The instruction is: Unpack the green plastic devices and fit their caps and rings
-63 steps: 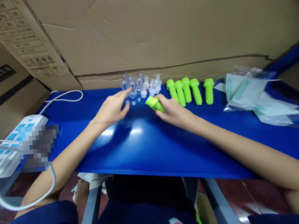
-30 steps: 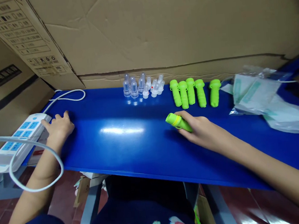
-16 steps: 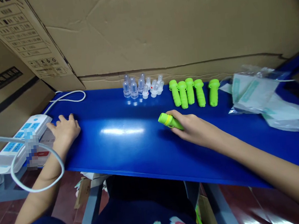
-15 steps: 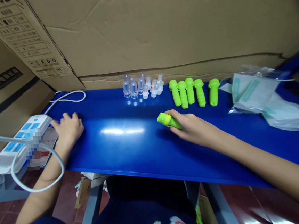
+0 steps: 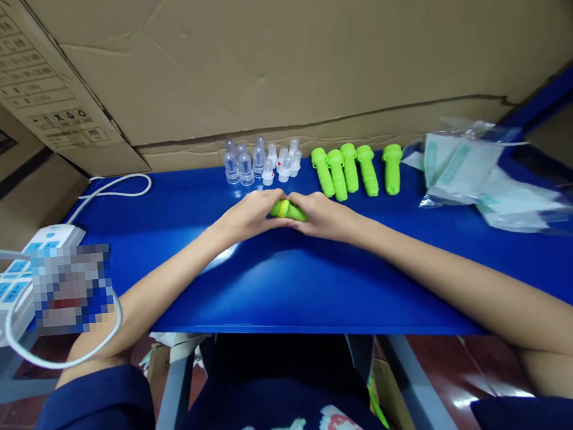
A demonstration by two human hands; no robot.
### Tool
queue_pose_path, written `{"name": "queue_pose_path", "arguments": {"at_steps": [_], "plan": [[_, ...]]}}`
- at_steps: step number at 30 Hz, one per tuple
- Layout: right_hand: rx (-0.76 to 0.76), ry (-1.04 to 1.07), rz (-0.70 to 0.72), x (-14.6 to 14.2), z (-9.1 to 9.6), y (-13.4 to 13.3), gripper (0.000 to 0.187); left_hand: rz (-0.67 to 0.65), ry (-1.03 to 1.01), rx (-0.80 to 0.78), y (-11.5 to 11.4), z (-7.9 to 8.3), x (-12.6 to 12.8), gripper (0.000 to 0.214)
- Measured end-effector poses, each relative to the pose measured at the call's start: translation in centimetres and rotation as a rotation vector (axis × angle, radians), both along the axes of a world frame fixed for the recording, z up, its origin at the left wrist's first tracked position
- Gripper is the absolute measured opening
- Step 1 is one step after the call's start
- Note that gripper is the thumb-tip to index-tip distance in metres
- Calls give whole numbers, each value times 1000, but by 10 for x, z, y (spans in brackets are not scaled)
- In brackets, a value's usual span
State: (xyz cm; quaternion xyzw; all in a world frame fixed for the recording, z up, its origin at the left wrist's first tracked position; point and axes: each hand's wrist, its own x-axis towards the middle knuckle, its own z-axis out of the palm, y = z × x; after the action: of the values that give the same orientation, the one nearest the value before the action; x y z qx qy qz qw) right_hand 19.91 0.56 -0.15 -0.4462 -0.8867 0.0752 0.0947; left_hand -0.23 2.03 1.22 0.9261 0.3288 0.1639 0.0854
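Note:
A green plastic tube (image 5: pixel 287 209) with a yellow band lies low over the blue table (image 5: pixel 292 281), held from both ends. My right hand (image 5: pixel 322 215) is wrapped round its right part. The fingertips of my left hand (image 5: pixel 250 215) are pinched on its left end. Just behind my hands stands a cluster of several small clear caps (image 5: pixel 260 162). To their right lie several more green tubes (image 5: pixel 350 169) in a row.
Clear plastic bags (image 5: pixel 473 175) with white contents lie at the table's right end. A white power strip (image 5: pixel 9 283) with a white cable (image 5: pixel 113 186) sits off the left edge. Cardboard boxes (image 5: pixel 272 49) wall the back.
My left hand has come from the power strip at the left edge to the green tube's end. My right hand carried the tube a little left and back.

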Motion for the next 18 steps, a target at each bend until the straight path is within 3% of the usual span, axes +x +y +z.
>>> {"name": "queue_pose_path", "arguments": {"at_steps": [6, 12, 18], "plan": [[59, -88, 8, 15, -5, 7, 36, -153, 12, -128, 13, -3, 7, 30], [144, -169, -51, 14, 1, 2, 31, -121, -29, -184, 8, -6, -4, 46], [160, -137, -56, 5, -1, 5, 27, -181, -90, -224, 7, -5, -19, 37]]}}
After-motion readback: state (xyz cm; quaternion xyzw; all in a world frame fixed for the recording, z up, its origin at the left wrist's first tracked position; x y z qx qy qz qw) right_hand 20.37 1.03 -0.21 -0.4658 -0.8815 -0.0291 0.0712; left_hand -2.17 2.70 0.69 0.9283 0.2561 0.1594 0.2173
